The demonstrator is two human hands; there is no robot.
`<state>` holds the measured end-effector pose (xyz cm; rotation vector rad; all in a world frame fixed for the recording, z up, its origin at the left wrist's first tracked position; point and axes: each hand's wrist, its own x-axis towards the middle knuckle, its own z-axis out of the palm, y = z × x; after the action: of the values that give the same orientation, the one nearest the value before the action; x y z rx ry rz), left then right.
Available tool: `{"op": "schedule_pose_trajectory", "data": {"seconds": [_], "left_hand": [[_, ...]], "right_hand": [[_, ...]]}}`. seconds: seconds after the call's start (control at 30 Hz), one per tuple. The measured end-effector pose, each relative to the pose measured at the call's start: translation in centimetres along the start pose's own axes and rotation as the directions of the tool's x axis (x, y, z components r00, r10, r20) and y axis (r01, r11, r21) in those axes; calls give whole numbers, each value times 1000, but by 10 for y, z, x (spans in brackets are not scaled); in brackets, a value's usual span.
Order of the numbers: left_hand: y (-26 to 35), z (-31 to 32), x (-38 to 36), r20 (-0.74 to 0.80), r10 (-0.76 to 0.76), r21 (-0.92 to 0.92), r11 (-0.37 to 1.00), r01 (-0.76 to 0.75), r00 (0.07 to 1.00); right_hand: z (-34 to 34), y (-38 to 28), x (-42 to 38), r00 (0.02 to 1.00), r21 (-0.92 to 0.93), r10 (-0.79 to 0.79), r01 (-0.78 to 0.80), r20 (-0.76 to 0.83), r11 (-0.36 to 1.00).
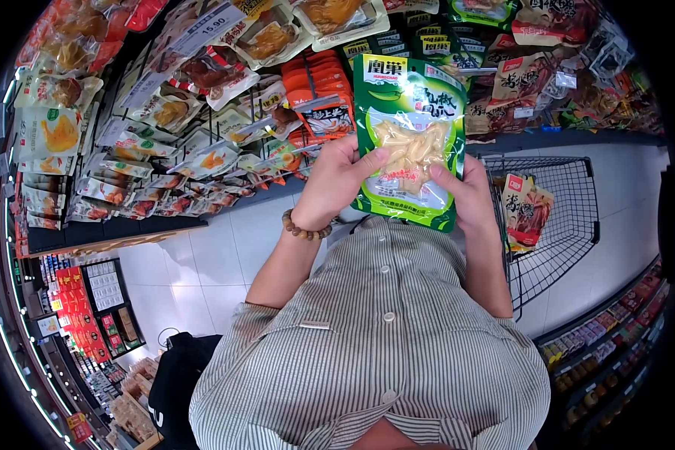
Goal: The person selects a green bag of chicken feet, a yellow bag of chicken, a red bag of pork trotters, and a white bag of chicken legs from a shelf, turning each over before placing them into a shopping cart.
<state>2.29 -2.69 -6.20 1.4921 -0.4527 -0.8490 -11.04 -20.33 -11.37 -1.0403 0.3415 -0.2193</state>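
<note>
A green snack packet (410, 142) with a clear window showing pale pieces, perhaps chicken feet, is held up in front of my chest. My left hand (343, 176) grips its left edge, thumb across the front. On the opposite edge, my right hand (469, 187) is closed with its thumb pressed on the lower window. The packet's front faces me and its top leans toward the shelves. A beaded bracelet (306, 227) circles my left wrist. To the right stands a black wire shopping cart (577, 225) containing a red and beige food packet (527, 213).
Hanging racks of packaged snacks (202, 135) fill the area ahead and to the left. More dark red packets (525, 75) hang behind the cart. Pale floor tiles (210, 255) lie below. Another stocked shelf (607, 337) runs along the lower right.
</note>
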Motion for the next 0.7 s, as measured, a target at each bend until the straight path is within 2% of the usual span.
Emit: {"op": "schedule_pose_trajectory", "data": {"seconds": [0.3, 0.7], "left_hand": [[-5, 1, 2, 39, 7, -127, 992, -2, 999], [-7, -1, 1, 45, 17, -161, 987, -10, 999]], "right_hand": [[4, 2, -1, 998, -9, -53, 53, -21, 999], [6, 5, 0, 997, -23, -73, 72, -40, 997]]}}
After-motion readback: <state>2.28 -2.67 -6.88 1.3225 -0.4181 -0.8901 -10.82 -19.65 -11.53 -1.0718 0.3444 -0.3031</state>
